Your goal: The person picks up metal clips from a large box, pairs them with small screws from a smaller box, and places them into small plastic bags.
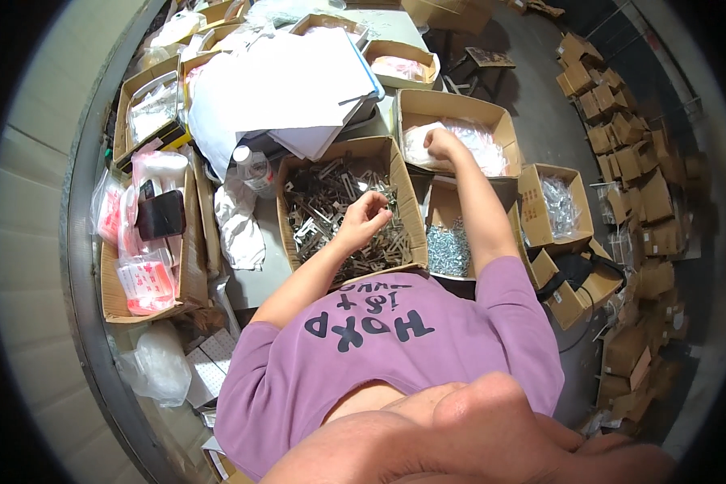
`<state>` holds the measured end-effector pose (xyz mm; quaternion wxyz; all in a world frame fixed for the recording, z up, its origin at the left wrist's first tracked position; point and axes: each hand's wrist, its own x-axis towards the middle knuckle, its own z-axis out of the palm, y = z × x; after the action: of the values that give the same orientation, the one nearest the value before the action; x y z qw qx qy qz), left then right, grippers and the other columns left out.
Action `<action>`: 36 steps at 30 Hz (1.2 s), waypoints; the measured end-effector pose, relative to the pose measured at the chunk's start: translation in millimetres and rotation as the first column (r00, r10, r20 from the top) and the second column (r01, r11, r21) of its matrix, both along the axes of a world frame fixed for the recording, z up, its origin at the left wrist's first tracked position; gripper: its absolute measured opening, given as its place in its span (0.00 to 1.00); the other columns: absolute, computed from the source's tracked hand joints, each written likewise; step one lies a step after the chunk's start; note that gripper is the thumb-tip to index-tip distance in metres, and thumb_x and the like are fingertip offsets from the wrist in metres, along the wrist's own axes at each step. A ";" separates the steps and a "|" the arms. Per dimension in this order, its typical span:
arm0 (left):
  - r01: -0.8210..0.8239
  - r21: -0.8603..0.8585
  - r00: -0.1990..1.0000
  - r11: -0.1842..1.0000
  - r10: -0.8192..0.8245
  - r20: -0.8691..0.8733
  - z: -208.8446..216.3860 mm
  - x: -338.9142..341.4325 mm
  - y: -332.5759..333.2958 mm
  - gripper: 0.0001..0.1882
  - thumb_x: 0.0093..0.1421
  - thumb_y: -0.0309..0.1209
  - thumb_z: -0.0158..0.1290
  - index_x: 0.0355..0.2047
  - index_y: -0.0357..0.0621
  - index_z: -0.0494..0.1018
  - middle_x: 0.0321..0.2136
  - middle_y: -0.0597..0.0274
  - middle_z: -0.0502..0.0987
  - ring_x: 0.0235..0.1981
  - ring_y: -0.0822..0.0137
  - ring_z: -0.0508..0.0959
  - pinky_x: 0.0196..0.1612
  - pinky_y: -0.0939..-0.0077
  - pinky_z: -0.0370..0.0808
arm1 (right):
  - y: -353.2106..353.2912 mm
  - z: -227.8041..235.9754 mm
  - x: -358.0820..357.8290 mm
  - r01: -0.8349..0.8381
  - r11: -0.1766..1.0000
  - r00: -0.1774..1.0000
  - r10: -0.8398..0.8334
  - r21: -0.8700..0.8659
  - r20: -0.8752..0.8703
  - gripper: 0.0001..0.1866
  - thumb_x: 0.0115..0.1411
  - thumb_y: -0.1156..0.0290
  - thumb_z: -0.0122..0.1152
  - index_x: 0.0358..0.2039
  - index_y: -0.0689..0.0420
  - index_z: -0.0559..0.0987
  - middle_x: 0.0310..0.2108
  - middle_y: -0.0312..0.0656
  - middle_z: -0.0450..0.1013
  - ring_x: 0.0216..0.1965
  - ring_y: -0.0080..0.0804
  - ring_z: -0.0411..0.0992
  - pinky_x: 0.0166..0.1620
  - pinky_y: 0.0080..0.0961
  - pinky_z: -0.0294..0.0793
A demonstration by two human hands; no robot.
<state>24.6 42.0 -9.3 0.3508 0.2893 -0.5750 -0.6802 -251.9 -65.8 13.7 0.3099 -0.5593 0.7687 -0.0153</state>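
A cardboard box (418, 230) in front of me holds a heap of flat metal brackets (319, 198). Over that heap is my left hand (365, 220), its fingers curled in toward the thumb; whatever they may hold is too small to tell. My right arm stretches to a farther box (502, 129) with clear and whitish plastic bags (474, 145) in it. There my right hand (440, 144) is closed at the bags' left part, and what its fingers grip is hidden. Beneath the right forearm, small silvery screws (448, 246) lie in a narrow box.
Left of the bracket box stand a clear bottle (254, 169) and a white cloth (240, 226). A dark phone (160, 215) rests on packets in a left-hand box. Papers (286, 89) cover the far table. A box of bagged parts (558, 202) is on the right, before stacked cartons (621, 113).
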 end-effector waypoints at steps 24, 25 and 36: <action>0.014 0.007 0.999 1.000 -0.015 0.041 -7.9 -2.5 0.1 0.11 0.54 0.29 0.54 0.34 0.38 0.67 0.23 0.73 0.65 0.24 0.83 0.63 0.28 0.88 0.63 | 50.0 24.7 -22.1 0.247 0.915 0.833 -0.032 -0.320 0.553 0.21 0.42 0.85 0.43 0.40 0.61 0.73 0.37 0.37 0.68 0.32 0.20 0.63 0.39 0.15 0.63; -0.003 -0.012 0.999 1.000 0.003 0.035 -9.1 -1.6 -0.1 0.11 0.54 0.29 0.54 0.34 0.38 0.67 0.23 0.73 0.65 0.24 0.83 0.63 0.27 0.88 0.63 | 46.7 22.5 -17.3 0.248 0.914 0.832 -0.032 -0.320 0.554 0.21 0.42 0.85 0.43 0.40 0.61 0.73 0.37 0.37 0.68 0.32 0.20 0.63 0.39 0.15 0.63; 0.014 -0.051 0.997 0.999 -0.010 0.079 -6.2 -2.5 -3.4 0.11 0.53 0.30 0.55 0.34 0.39 0.68 0.22 0.73 0.66 0.23 0.83 0.63 0.27 0.87 0.63 | 2.5 32.4 1.1 -0.165 0.857 0.979 0.204 -0.489 0.027 0.14 0.44 0.57 0.66 0.20 0.55 0.80 0.32 0.41 0.73 0.40 0.40 0.68 0.45 0.31 0.64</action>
<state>22.2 38.6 -15.6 0.3311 0.3033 -0.6073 -0.6554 -250.8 -63.2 46.1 0.1897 -0.6889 0.6706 -0.1991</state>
